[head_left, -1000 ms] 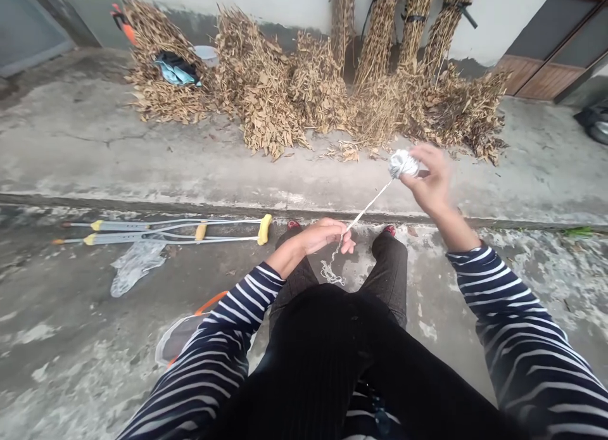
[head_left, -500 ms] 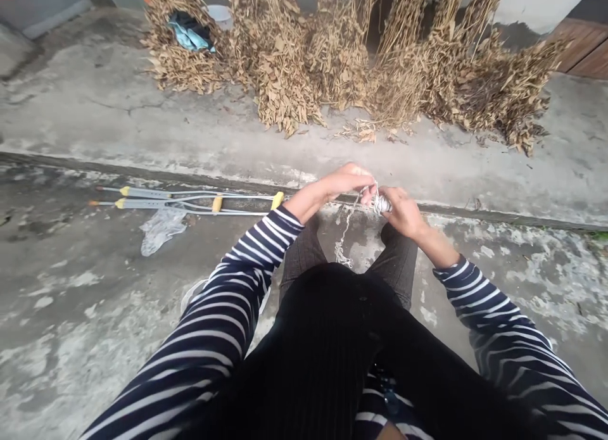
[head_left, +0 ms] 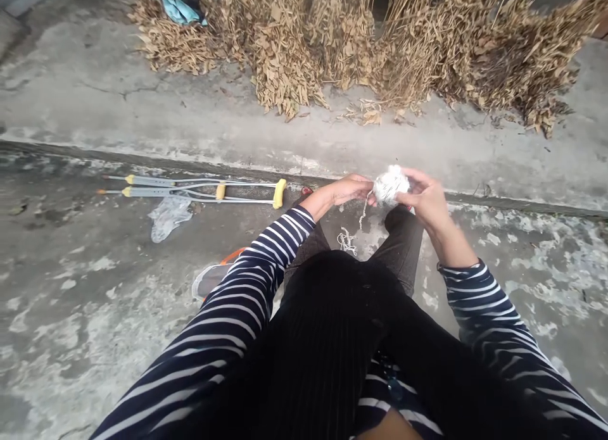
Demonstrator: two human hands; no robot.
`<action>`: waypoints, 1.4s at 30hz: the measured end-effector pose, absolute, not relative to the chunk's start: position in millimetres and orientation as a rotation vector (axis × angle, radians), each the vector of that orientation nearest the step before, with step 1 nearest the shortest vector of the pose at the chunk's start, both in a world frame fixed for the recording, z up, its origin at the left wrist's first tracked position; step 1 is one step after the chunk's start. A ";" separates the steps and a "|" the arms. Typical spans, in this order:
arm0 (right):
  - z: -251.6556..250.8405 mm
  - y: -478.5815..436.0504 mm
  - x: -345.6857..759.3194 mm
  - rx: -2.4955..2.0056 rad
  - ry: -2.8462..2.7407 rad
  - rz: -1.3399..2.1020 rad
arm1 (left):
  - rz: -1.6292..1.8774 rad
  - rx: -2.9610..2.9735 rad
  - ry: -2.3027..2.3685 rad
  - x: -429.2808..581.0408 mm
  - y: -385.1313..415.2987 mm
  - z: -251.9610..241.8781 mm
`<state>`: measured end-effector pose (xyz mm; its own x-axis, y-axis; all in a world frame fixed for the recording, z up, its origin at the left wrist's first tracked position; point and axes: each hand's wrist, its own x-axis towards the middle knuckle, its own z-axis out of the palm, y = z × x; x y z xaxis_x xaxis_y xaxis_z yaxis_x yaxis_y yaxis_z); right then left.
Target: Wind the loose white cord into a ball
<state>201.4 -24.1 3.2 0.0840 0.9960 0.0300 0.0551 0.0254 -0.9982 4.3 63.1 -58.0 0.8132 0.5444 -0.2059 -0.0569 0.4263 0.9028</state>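
Observation:
A white ball of yarn (head_left: 390,184) is in my right hand (head_left: 422,196), whose fingers and thumb grip its right side. On the other side of the ball, my left hand (head_left: 354,189) has its fingers closed on the loose yarn strand (head_left: 363,215) near where it leaves the ball. From there the strand hangs down between my knees. Its lower end lies in a small tangled heap (head_left: 347,241) on the concrete.
Two crutches (head_left: 199,191) with yellow pads lie on the ground to the left, a clear plastic bag (head_left: 168,218) beside them. A low concrete step (head_left: 213,120) runs across ahead. Dried plant bundles (head_left: 294,54) stand on it, with a blue and black cloth (head_left: 179,6) at the left.
My right hand has turned and lifted the ball slightly, so more of it shows. My left hand has shifted a little lower. The view has tilted down.

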 end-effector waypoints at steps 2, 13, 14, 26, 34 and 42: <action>7.5 -12.8 206.8 -1.243 -1.095 1.087 | 0.414 1.073 0.456 4.5 61.4 -54.6; 133.3 50.6 243.5 -1.144 -1.299 0.379 | 0.507 1.148 0.396 3.6 65.7 -16.0; 139.7 53.2 244.6 -1.142 -1.415 0.170 | 0.502 1.164 0.394 2.3 64.3 -11.2; 66.7 54.1 258.5 -1.374 -1.974 0.310 | 0.426 1.332 0.442 -14.8 43.4 26.2; 89.6 63.4 249.9 -1.466 -1.613 0.074 | 0.375 1.382 0.392 7.7 25.4 27.5; 18.1 18.1 240.3 -1.418 -2.276 0.207 | 0.502 1.542 0.469 -10.0 51.7 65.9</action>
